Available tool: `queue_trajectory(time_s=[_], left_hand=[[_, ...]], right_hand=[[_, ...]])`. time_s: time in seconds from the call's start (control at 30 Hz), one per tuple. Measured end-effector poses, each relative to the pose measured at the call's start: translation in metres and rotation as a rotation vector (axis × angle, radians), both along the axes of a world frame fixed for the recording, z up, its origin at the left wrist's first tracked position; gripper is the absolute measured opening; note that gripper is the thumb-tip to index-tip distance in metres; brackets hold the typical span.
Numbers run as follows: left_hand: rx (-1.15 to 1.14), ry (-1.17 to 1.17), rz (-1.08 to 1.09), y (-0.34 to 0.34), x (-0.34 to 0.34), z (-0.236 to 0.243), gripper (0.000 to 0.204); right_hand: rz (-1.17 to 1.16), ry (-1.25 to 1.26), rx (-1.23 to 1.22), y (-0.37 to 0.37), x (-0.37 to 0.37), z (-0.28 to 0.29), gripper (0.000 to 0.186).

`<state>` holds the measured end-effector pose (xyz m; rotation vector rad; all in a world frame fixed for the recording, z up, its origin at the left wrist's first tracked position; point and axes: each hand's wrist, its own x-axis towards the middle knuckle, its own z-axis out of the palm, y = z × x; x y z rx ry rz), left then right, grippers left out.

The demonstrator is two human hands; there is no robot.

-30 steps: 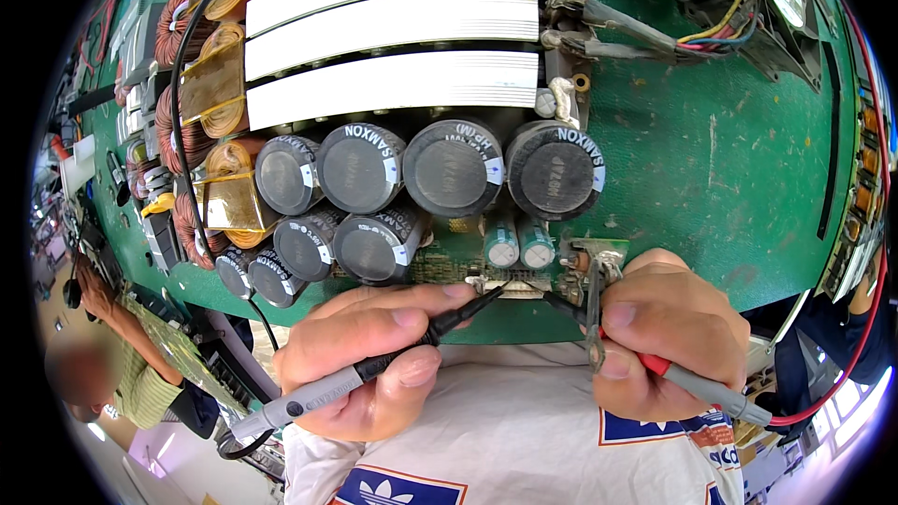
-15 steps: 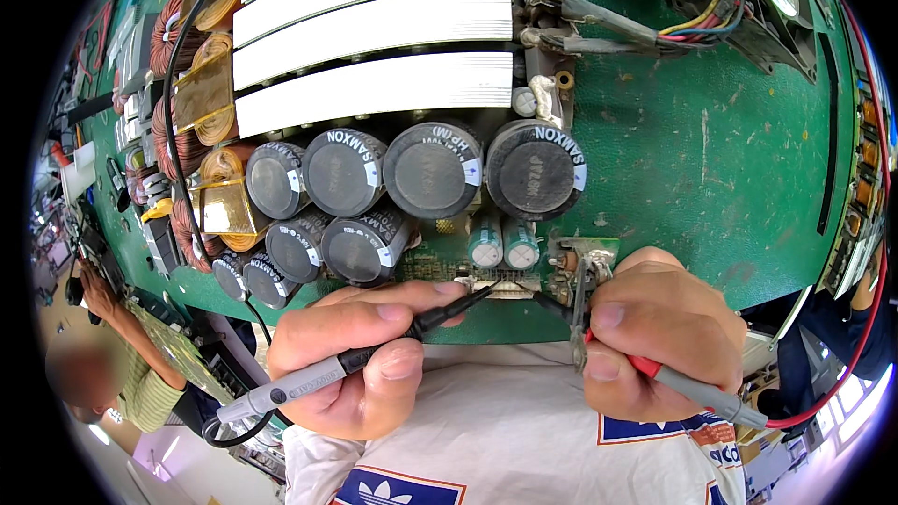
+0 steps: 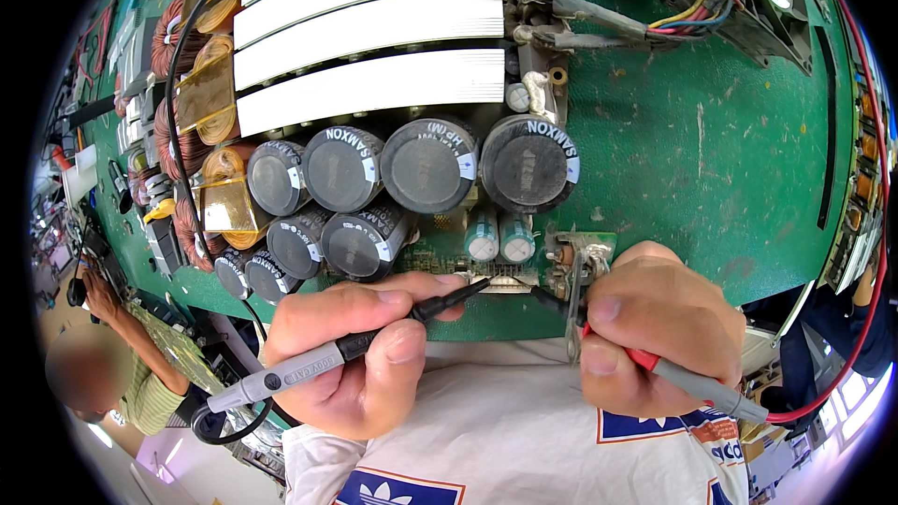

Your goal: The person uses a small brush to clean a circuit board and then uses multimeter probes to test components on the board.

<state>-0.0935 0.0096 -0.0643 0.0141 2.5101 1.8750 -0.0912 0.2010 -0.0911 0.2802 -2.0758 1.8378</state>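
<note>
Between thumb and fingers of my left hand is a black-and-grey test probe, its tip at a pale connector on the near edge of a circuit board. My right hand pinches a red-and-grey test probe, whose dark tip end reaches the connector's right side, passing behind a small upright board. Whether either tip touches a pin is too small to tell. Behind the connector stand two small green capacitors and several large black capacitors.
White heat sinks and copper coils fill the board's far and left parts. A wired fan lies on the green mat at far right. The red lead runs along the right. Another person is at the left.
The board with its capacitors has shifted slightly left in view. The left probe's rear end has swung a little left and down. Both hands keep their grips.
</note>
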Motion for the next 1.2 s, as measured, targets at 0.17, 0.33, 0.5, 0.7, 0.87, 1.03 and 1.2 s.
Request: queue_trajectory(time_s=[0.17, 0.33, 0.5, 0.7, 0.87, 1.03, 1.2], left_hand=[[-0.030, 0.058, -0.139, -0.006, -0.007, 0.000, 0.024], [-0.006, -0.001, -0.079, -0.002, -0.006, 0.004, 0.024], [0.034, -0.026, -0.090, -0.003, -0.009, 0.005, 0.023], [0.225, -0.040, -0.158, -0.012, -0.009, 0.003, 0.025], [0.242, -0.041, -0.160, -0.012, -0.009, 0.003, 0.025], [0.225, -0.041, -0.156, -0.013, -0.009, 0.004, 0.026], [0.133, 0.051, -0.163, -0.012, -0.009, -0.002, 0.026]], right_hand=[[-0.001, 0.002, 0.000, 0.000, 0.000, -0.001, 0.036], [0.036, 0.003, 0.032, 0.003, 0.000, 0.001, 0.035], [0.056, -0.002, 0.047, 0.004, 0.000, 0.001, 0.036], [0.026, 0.025, 0.033, 0.002, 0.001, -0.001, 0.037], [0.022, 0.032, 0.024, 0.002, 0.001, -0.001, 0.037], [0.038, 0.049, 0.061, 0.002, 0.001, -0.001, 0.032], [-0.017, 0.131, 0.130, -0.004, -0.001, 0.001, 0.027]])
